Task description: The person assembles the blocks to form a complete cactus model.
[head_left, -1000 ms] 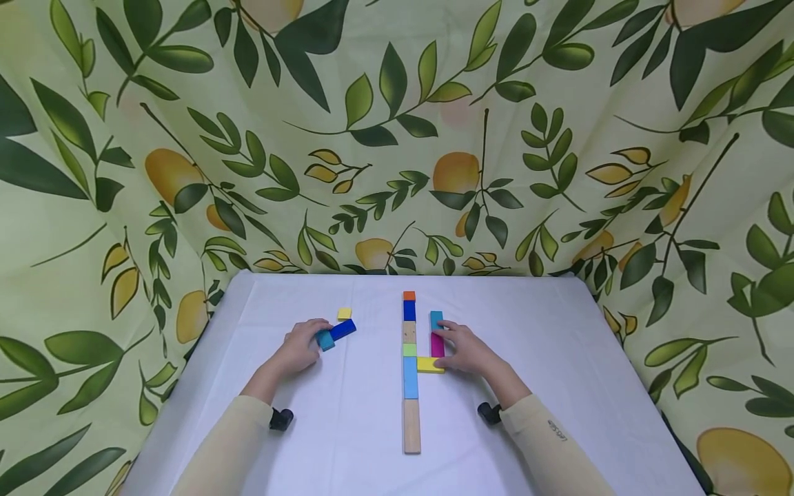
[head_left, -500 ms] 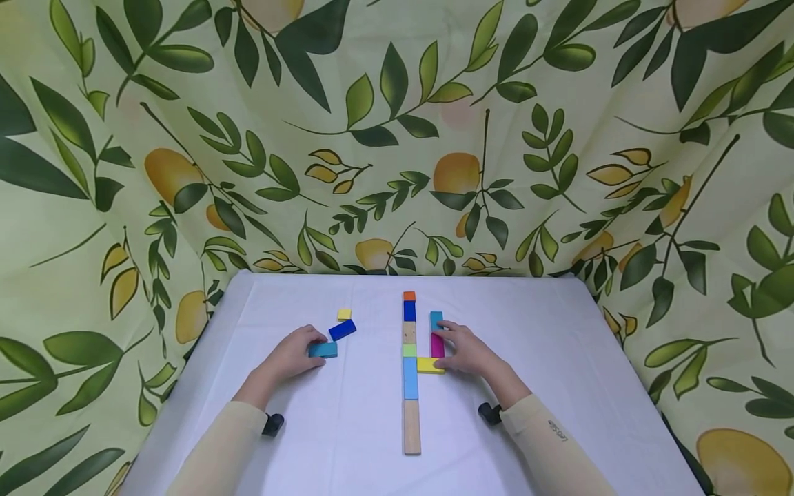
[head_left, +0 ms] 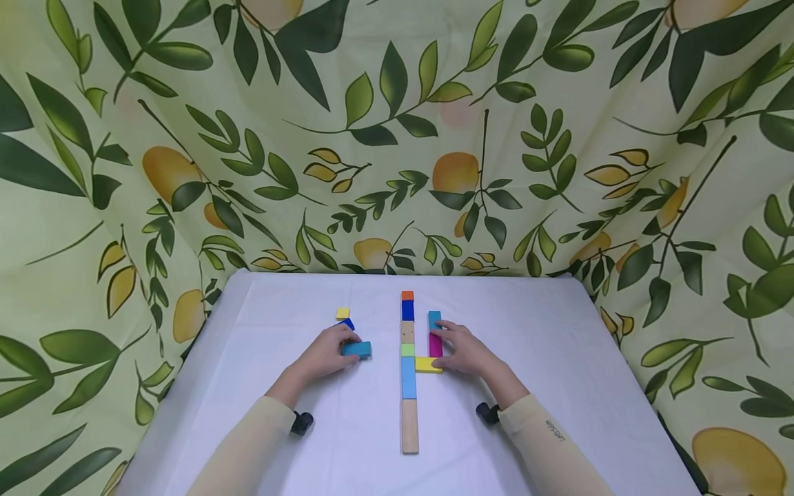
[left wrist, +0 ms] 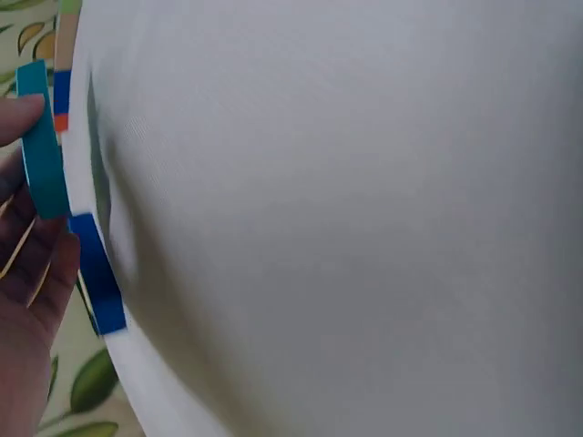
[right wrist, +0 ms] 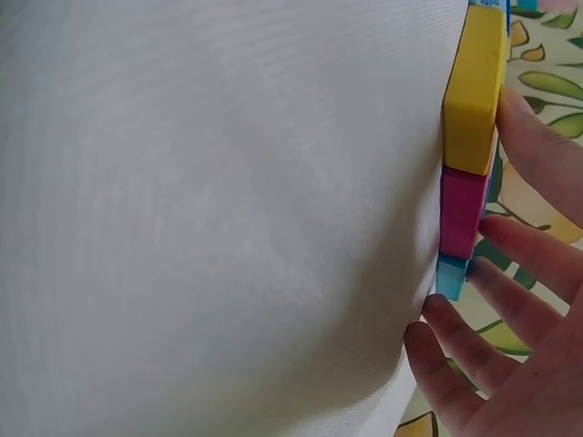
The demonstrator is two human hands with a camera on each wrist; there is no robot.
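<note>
My left hand pinches a teal block between thumb and fingers, left of the long block column. In the left wrist view the same teal block appears close to a dark blue block. That blue block is partly hidden behind the hand in the head view. My right hand has its fingers spread beside a side row of blocks. Its thumb touches the yellow block and its index finger is at the magenta block. A second teal block stands behind the magenta one.
A straight column runs away from me: tan, light blue, green, wood, dark blue and orange blocks. A small yellow block lies at the left. White cloth covers the table.
My left hand first draws the teal block left, away from the dark blue one, and turns it level. Then it carries the block right, toward the column. My right hand stays at the side row.
</note>
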